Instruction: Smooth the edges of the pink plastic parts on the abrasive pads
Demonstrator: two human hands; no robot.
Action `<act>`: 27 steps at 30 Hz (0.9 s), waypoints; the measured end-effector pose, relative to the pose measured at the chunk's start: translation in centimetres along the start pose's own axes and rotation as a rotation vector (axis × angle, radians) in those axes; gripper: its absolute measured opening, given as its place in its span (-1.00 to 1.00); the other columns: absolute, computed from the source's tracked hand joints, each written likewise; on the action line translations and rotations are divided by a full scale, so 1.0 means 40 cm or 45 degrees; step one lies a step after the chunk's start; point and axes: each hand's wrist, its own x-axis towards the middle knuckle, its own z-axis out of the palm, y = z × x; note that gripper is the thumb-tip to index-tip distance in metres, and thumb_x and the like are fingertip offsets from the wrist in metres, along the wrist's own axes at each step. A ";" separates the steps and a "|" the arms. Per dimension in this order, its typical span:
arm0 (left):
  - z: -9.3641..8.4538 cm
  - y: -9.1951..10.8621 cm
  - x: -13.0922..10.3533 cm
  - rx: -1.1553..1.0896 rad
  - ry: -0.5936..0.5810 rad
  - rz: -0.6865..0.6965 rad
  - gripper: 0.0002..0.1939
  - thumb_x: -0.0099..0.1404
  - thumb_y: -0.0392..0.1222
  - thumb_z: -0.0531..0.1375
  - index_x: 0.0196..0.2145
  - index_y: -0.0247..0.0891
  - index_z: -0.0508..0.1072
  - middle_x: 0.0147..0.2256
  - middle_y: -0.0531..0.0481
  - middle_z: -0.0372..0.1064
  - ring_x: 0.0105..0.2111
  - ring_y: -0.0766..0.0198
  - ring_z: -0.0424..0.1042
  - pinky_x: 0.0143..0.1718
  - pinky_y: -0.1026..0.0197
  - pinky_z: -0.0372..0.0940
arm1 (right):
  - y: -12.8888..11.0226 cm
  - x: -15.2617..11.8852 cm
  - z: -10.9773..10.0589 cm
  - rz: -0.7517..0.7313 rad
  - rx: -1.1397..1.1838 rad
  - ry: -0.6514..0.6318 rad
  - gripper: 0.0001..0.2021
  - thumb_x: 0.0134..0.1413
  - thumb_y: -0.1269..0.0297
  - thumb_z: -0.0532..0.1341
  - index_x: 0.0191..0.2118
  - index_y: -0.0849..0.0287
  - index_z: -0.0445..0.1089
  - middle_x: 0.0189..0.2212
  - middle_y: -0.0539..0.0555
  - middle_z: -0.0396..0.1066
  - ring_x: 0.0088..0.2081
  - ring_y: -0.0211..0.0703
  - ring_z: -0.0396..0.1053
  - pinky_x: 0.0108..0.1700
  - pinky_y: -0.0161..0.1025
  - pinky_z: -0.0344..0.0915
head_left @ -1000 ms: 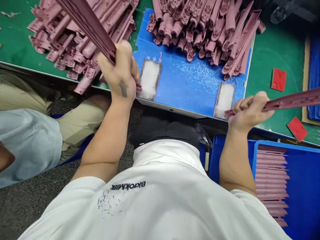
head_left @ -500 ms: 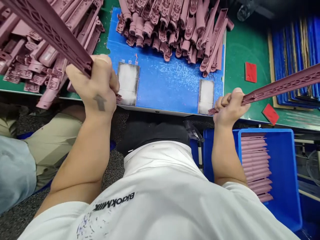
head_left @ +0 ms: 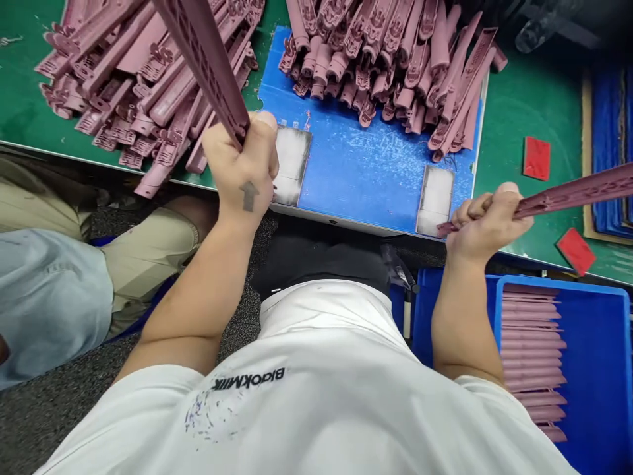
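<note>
My left hand (head_left: 244,165), with a dark arrow mark on its back, grips the lower end of a long pink plastic part (head_left: 205,63) that rises toward the top edge. On the right, my right hand (head_left: 487,221) is wrapped round another long pink part (head_left: 583,191), which points out to the right edge; its short end sticks out by the right grey-white pad (head_left: 435,198). The left grey-white pad (head_left: 293,165) lies just beside my left hand. Both pads rest on a blue sheet (head_left: 361,165).
Pink parts are heaped on the green table's left (head_left: 163,99) and on the sheet's far side (head_left: 386,59). Two red squares (head_left: 537,158) lie at right. A blue bin (head_left: 593,343) holds stacked pink parts. A seated person's leg (head_left: 153,257) is at left.
The view has shifted, so the table, both hands and the bin appear farther right. Both hands keep their grip on the pink parts.
</note>
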 end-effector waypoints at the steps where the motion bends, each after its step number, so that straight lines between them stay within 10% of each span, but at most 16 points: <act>1: 0.000 0.007 0.002 0.022 0.019 -0.004 -0.38 0.69 -0.22 0.34 -0.41 -0.07 0.01 -0.57 0.21 -0.16 -0.66 0.40 -0.16 -0.58 0.13 -0.22 | -0.008 0.001 0.006 0.026 0.014 0.043 -0.42 0.58 0.24 0.25 -0.44 -0.01 -0.12 -0.57 -0.19 -0.26 -0.59 -0.40 -0.32 -0.63 -0.39 -0.20; 7: -0.068 0.117 -0.078 0.143 -0.294 -0.696 -0.29 0.50 0.08 0.53 -0.52 -0.10 0.12 -0.65 0.15 -0.08 -0.69 0.35 -0.09 -0.63 0.12 -0.22 | -0.079 -0.036 -0.077 0.518 -0.192 -0.148 -0.30 0.17 -0.03 0.59 -0.48 0.00 0.00 -0.64 -0.23 -0.11 -0.64 -0.43 -0.18 -0.68 -0.41 -0.13; 11: -0.142 0.179 -0.173 -0.013 -0.246 -1.117 -0.45 0.43 0.39 0.49 -0.24 -0.13 0.48 -0.61 0.12 0.19 -0.71 0.30 0.10 -0.70 0.22 -0.01 | -0.101 -0.101 -0.183 0.759 -0.293 -0.258 -0.55 0.02 0.00 0.66 -0.18 -0.01 0.44 -0.53 -0.17 0.32 -0.60 -0.29 0.22 -0.63 -0.38 0.23; 14: -0.155 0.206 -0.194 -0.050 -0.094 -1.083 -0.45 0.38 0.09 0.58 0.22 -0.03 0.57 -0.40 0.07 0.57 -0.62 0.19 0.45 -0.69 0.22 0.34 | -0.108 -0.117 -0.216 0.756 -0.193 -0.356 -0.32 0.02 0.09 0.63 0.27 -0.13 0.53 -0.30 -0.08 0.65 -0.48 -0.11 0.52 -0.53 -0.21 0.53; 18: -0.127 0.247 -0.161 -0.133 0.013 -0.903 -0.20 0.39 -0.06 0.61 0.50 0.12 0.50 -0.13 -0.03 0.74 -0.47 0.07 0.71 -0.72 0.27 0.43 | -0.143 -0.069 -0.197 0.600 0.061 -0.439 -0.45 0.09 -0.13 0.55 0.13 0.04 0.69 -0.14 0.14 0.77 -0.33 0.02 0.70 -0.41 -0.05 0.70; 27: -0.095 0.288 -0.082 -0.354 0.007 -0.931 -0.71 0.52 -0.02 0.47 0.10 -0.17 0.76 -0.01 -0.24 0.77 -0.12 -0.09 0.86 -0.63 0.29 0.57 | -0.183 0.005 -0.118 0.049 -0.171 -0.105 -0.85 0.38 0.18 0.55 -0.21 -0.03 0.61 -0.38 -0.02 0.44 -0.44 -0.10 0.51 -0.57 -0.22 0.32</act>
